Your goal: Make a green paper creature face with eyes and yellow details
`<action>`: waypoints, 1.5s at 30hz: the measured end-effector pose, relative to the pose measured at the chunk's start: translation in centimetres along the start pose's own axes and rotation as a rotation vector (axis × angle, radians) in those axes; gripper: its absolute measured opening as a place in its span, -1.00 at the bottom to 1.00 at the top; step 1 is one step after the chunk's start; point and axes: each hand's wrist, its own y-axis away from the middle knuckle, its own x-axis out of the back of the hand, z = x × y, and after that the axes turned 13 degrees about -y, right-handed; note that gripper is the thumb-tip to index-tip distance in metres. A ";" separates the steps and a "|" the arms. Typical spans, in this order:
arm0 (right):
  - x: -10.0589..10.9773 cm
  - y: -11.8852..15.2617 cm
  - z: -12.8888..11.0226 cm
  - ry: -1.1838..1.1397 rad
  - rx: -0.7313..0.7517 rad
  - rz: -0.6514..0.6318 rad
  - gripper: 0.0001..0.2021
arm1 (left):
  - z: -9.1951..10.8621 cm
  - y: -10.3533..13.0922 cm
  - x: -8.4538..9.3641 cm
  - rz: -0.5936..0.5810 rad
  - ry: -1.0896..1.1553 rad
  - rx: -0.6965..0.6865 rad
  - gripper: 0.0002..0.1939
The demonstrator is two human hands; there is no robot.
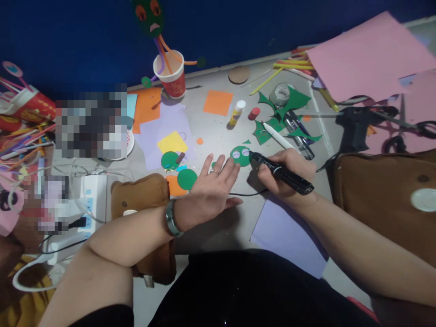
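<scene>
Far left: a red paper cup [37,106] with pink sticks; nearer, loose coloured sticks [29,144]. Near left, a white power strip [94,200] with a black plug in it. Right of that, a small brown cushion [139,194], partly under the left forearm.

Left of centre: an orange sheet [147,109] and a lilac sheet [163,120], a yellow piece [172,142] on the lilac. A green disc [167,159] has a small dark strip on it, perhaps paper; too small to be sure. A plain green disc [187,180] overlaps an orange piece [174,187].

Far side: a red-and-white cup [174,85] stands upright, orange and purple stems in it, a green paper face [149,19] above.

Centre: left hand [216,182] palm down, fingers extended, open, gripping nothing, fingertips at the near left edge of a green face disc [239,157]. The disc lies flat on the table, two lilac eyes on it. Beyond, an orange square [218,102], an upright glue stick [236,113] and a red cap [254,113].

Right of centre: right hand [289,175] closed around a black marker [282,173], tip at the disc's right edge. White pen [275,135] and green scraps [298,97] beyond.

Far right: a pink sheet [368,59]; nearer, a black glue gun [352,127], scissors [425,131].
</scene>
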 end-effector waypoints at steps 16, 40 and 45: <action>-0.8 0.1 0.3 -0.210 0.056 -0.105 -0.84 | 0.1 -0.1 0.2 -0.046 -0.003 0.002 -0.09; -1.0 0.3 0.1 -0.133 -0.050 -0.118 -0.78 | 0.1 -0.1 0.3 -0.038 0.009 0.008 -0.12; -0.9 -0.1 -0.2 -0.133 0.020 -0.119 -0.83 | 0.1 0.0 -0.1 -0.015 0.002 0.002 -0.12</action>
